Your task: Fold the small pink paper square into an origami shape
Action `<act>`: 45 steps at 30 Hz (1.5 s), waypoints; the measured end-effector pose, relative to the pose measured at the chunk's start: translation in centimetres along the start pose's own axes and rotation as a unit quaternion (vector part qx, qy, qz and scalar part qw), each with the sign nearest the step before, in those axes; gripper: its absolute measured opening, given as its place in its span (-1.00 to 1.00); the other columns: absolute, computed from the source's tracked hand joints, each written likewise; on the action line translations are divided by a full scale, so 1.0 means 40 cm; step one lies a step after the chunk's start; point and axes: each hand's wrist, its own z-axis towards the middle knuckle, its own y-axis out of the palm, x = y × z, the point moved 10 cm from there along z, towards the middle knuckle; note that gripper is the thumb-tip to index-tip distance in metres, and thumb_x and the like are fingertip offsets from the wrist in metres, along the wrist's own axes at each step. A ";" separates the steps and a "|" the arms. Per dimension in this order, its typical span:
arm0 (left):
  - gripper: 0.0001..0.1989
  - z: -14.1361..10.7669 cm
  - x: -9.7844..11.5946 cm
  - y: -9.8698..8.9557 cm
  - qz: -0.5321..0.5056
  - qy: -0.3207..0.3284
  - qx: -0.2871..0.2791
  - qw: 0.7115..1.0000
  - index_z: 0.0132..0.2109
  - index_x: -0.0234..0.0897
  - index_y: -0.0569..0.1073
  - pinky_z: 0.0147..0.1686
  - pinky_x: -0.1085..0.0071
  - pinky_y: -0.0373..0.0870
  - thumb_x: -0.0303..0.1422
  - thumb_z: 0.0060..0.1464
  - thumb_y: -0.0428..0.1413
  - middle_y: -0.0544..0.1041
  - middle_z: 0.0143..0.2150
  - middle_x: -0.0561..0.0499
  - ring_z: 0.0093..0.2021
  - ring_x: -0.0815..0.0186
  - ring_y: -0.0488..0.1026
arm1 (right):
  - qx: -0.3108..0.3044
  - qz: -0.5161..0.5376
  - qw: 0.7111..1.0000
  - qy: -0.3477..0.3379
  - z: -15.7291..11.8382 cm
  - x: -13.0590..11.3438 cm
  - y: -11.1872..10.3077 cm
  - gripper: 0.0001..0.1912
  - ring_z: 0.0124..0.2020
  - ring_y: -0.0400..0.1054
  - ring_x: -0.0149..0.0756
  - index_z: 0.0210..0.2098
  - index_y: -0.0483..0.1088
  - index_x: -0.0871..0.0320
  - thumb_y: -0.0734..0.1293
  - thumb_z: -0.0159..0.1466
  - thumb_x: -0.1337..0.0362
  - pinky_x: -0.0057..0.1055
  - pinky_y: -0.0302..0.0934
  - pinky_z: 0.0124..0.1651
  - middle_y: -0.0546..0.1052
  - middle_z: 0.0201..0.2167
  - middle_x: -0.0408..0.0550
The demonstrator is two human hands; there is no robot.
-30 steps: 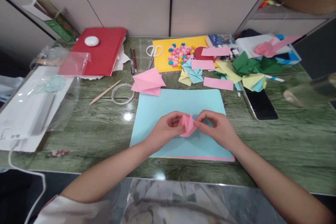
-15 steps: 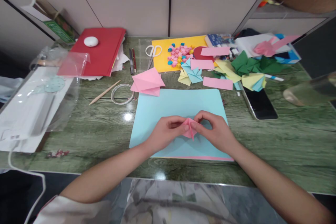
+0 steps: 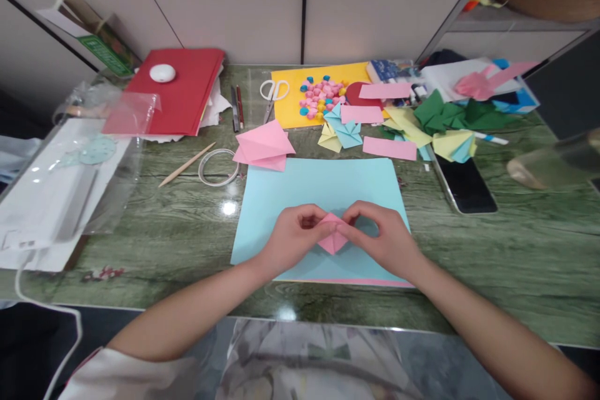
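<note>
A small folded pink paper (image 3: 334, 244), roughly diamond-shaped, is held above the light blue sheets (image 3: 276, 200). My left hand (image 3: 295, 234) pinches its left side between thumb and fingers. On the right side, my right hand (image 3: 382, 234) pinches the same paper, its thumb near my left thumb. Beyond the blue sheets' upper left corner lie pink paper squares (image 3: 265, 145). Pink strips (image 3: 389, 148) and folded blue and yellow pieces (image 3: 347, 132) rest behind the sheets.
A tape roll (image 3: 218, 167) and a wooden stick (image 3: 186, 164) lie left of the sheets. Scissors (image 3: 274, 92) and yellow paper (image 3: 285, 114) with small colourful pieces are at the back. A phone (image 3: 466, 186) and green paper leaves (image 3: 438, 114) lie right.
The upright central fold of the pink paper now lies flatter, showing a broader diamond face. Both hands have shifted slightly left, and the thumbs have come closer together.
</note>
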 end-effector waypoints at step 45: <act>-0.73 0.007 -0.019 -0.024 -0.101 -0.034 0.025 0.994 -0.52 -0.34 0.35 -0.53 0.51 0.02 -0.23 -0.10 0.19 0.28 -0.60 0.14 -0.56 0.49 0.16 | -0.017 0.096 0.994 -0.047 -0.001 -0.010 -0.003 -0.64 -0.20 0.34 -0.25 -0.09 0.33 0.03 0.37 0.11 0.17 -0.30 0.27 -0.14 0.42 -0.14 -0.05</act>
